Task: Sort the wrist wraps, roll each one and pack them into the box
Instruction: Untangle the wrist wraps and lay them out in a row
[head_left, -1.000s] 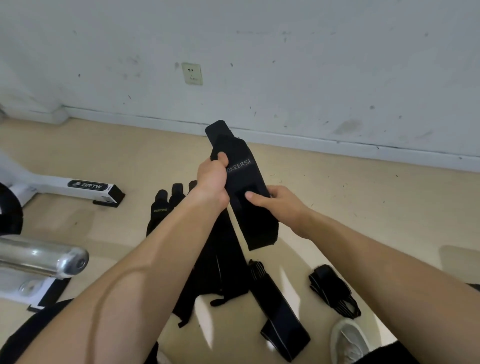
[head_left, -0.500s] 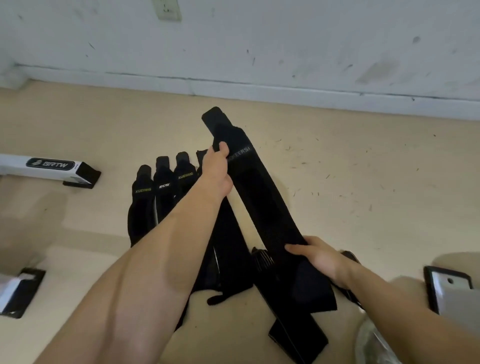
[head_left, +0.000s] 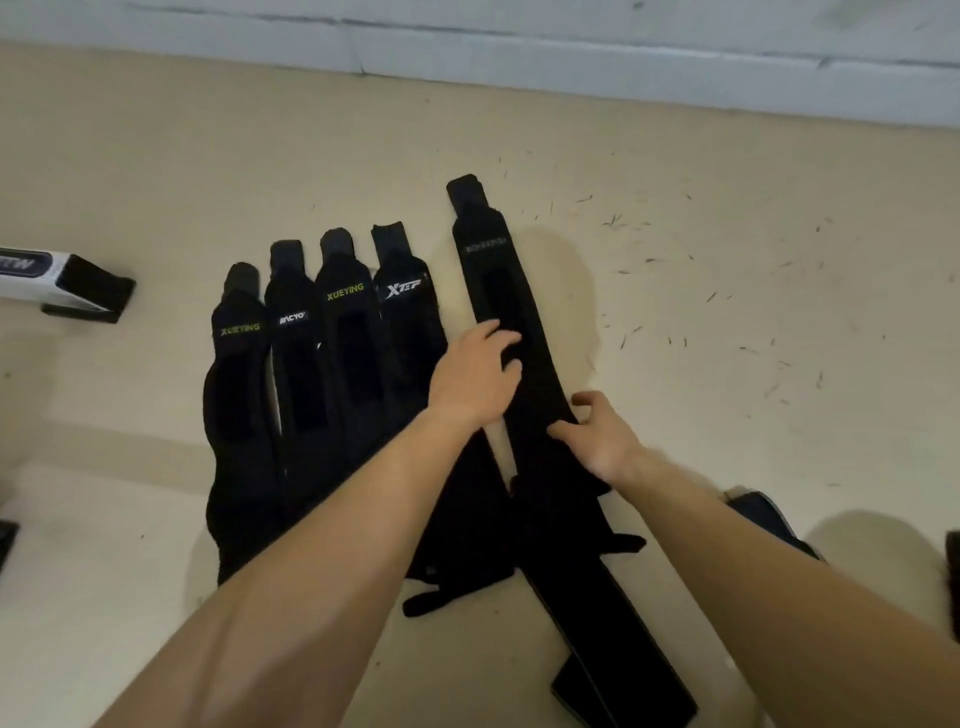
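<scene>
The beige floor carries everything. The long wrap lies flat on it, stretched out, its narrow tab pointing at the baseboard beyond. Just left of the long wrap, four shorter wraps lie side by side in a row, tabs pointing the same way. Another strap pokes out from under its near end. The left hand rests flat on the long wrap's left edge, fingers nearly straight. The right hand touches its right edge with loosely bent fingertips, holding nothing. Far left of the long wrap sits a machine foot.
</scene>
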